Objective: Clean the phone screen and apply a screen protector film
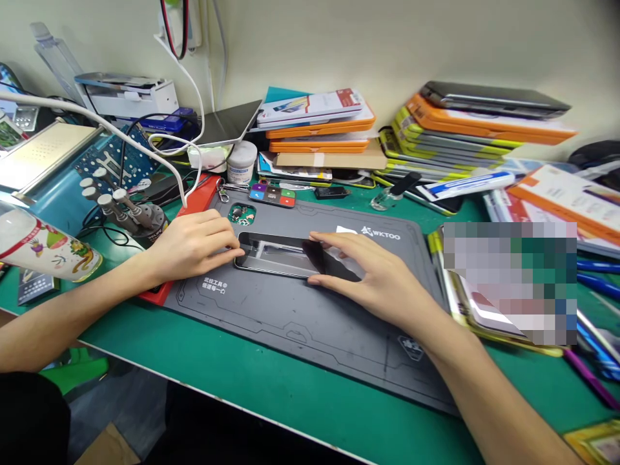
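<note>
A black smartphone [285, 254] lies screen up on a grey work mat [300, 303], with light reflected in its glass. My left hand [196, 245] is closed, its fingertips against the phone's left end. At the other end, my right hand [372, 271] grips the long edges between thumb and fingers and covers that part of the phone. Above the left end, a small tray [242, 214] with tiny parts is set into the mat. A red pad or holder [201, 194] shows partly behind my left wrist.
Screwdrivers in a stand [126, 210] and a patterned cup [48, 248] are at left. Stacked boxes [317, 129] line the wall. A small glass bottle [394, 192] stands behind the mat. Phones and pens [600, 349] crowd the right side. A white cable [116, 129] hangs across the left.
</note>
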`<state>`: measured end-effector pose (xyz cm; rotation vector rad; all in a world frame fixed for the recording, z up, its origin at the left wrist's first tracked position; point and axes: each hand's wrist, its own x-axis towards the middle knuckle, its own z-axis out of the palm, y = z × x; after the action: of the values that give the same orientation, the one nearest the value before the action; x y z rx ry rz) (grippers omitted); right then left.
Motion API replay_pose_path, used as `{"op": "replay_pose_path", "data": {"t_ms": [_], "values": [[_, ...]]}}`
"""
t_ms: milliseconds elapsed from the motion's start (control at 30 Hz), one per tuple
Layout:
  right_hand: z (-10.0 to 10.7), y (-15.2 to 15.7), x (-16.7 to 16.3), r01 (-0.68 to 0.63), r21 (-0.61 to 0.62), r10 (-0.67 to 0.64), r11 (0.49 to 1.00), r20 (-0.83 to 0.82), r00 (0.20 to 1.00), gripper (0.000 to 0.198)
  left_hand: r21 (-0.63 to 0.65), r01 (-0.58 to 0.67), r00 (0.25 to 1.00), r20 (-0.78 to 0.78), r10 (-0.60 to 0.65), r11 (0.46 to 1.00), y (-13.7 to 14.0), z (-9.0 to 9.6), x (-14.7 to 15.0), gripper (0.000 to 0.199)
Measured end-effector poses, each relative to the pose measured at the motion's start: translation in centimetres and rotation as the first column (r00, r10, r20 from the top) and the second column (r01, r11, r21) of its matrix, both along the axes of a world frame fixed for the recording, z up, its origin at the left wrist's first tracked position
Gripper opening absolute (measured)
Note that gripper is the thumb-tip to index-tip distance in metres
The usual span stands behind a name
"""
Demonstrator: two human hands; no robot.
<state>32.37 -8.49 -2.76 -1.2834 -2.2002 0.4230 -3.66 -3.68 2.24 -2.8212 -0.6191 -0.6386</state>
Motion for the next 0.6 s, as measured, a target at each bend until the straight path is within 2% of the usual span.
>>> {"op": "replay_pose_path", "data": {"t_ms": [100, 233, 300, 433, 600], "values": [[0.27, -0.02, -0.02, -0.001, -0.018, 0.001, 1.000, 0.005, 1.000, 0.063, -0.091, -0.021, 1.000, -0.022, 0.019, 0.996, 0.16, -0.37, -0.28, 0.021], [0.39, -0.01, -0.07, -0.010, -0.018, 0.011, 1.000, 0.010, 1.000, 0.062, -0.171, -0.033, 0.998, -0.063, 0.022, 0.985, 0.29, -0.66, -0.46, 0.046], [0.39, 0.01, -0.09, -0.012, -0.015, 0.012, 1.000, 0.019, 1.000, 0.062, -0.249, -0.065, 0.996, -0.083, 0.045, 0.966, 0.37, -0.71, -0.51, 0.056], [0.30, 0.05, -0.10, -0.014, -0.017, 0.014, 1.000, 0.019, 1.000, 0.061, -0.400, -0.148, 0.987, -0.114, 0.111, 0.904, 0.56, -0.69, -0.54, 0.058], [0.30, 0.09, -0.12, -0.018, -0.024, 0.018, 1.000, 0.002, 1.000, 0.062, -0.432, -0.169, 0.984, -0.118, 0.131, 0.886, 0.52, -0.71, -0.51, 0.055]]}}
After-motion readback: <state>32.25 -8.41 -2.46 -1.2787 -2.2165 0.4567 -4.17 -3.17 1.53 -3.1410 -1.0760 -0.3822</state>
